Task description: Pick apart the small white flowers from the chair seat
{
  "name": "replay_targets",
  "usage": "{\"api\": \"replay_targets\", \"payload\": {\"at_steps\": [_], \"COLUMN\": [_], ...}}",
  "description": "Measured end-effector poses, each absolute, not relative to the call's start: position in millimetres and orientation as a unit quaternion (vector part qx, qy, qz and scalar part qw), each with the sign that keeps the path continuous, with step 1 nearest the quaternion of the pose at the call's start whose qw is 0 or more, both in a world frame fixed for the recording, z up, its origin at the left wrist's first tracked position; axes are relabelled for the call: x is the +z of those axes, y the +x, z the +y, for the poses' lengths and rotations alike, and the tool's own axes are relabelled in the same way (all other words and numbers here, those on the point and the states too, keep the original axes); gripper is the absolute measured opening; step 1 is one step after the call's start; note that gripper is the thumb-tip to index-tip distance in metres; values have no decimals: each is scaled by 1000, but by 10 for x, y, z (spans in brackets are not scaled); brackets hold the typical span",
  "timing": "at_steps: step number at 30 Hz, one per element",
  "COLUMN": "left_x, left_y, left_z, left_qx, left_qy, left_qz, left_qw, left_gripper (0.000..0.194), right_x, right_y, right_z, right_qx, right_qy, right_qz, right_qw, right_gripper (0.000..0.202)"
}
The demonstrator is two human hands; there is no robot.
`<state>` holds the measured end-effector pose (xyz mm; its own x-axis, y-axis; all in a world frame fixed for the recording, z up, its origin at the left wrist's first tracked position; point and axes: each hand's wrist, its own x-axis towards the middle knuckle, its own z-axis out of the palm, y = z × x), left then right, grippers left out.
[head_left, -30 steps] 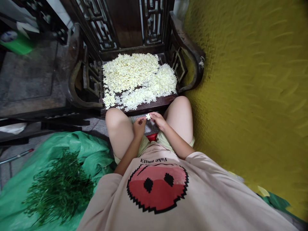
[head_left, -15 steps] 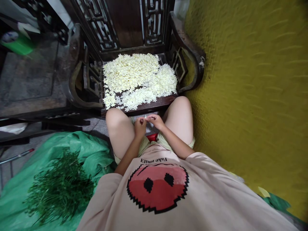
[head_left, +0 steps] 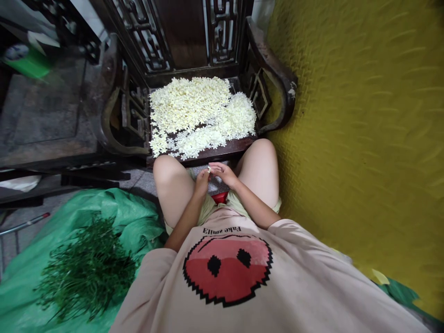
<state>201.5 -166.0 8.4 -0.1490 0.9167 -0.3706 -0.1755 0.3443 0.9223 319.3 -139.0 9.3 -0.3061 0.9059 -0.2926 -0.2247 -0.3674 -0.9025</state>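
Between my knees, my left hand (head_left: 201, 179) and my right hand (head_left: 222, 173) meet at the fingertips. A tiny white piece (head_left: 209, 169), perhaps a flower, shows where they touch. My left fingers are pinched at it. The right fingers reach across to it, stretched more than curled, and whether they grip it too is too small to tell. Just beyond the hands, a broad layer of cream-white flowers (head_left: 190, 104) covers much of the dark wooden chair seat (head_left: 229, 148).
Curved chair arms (head_left: 287, 92) flank the flowers. At the lower left, green stems (head_left: 90, 268) lie on a green plastic sheet (head_left: 132, 208). A dark wooden surface (head_left: 41, 111) with a green container (head_left: 31, 62) is at left. A yellow textured wall (head_left: 360, 115) stands at right.
My right fingers have straightened and lifted slightly at the fingertips. My left hand has turned a little, and the small white piece between the hands shows slightly lower.
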Motion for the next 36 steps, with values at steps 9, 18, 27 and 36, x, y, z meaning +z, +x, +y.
{"api": "replay_targets", "payload": {"at_steps": [9, 18, 27, 36], "left_x": [61, 32, 85, 115], "left_y": [2022, 2021, 1943, 1932], "left_z": [-1663, -1678, -1556, -1610], "left_qx": [477, 459, 535, 471], "left_qy": [299, 314, 179, 284], "left_qz": [582, 623, 585, 700], "left_qw": [588, 550, 583, 456], "left_gripper": [15, 10, 22, 13], "right_x": [65, 196, 172, 98], "right_y": [3171, 3221, 3259, 3314], "right_z": [-1426, -1474, -1394, -1324], "right_qx": [603, 447, 517, 630], "right_qy": [-488, -534, -571, -536], "right_qz": [-496, -651, -534, -416], "right_qw": [391, 303, 348, 377], "right_gripper": [23, 12, 10, 9]}}
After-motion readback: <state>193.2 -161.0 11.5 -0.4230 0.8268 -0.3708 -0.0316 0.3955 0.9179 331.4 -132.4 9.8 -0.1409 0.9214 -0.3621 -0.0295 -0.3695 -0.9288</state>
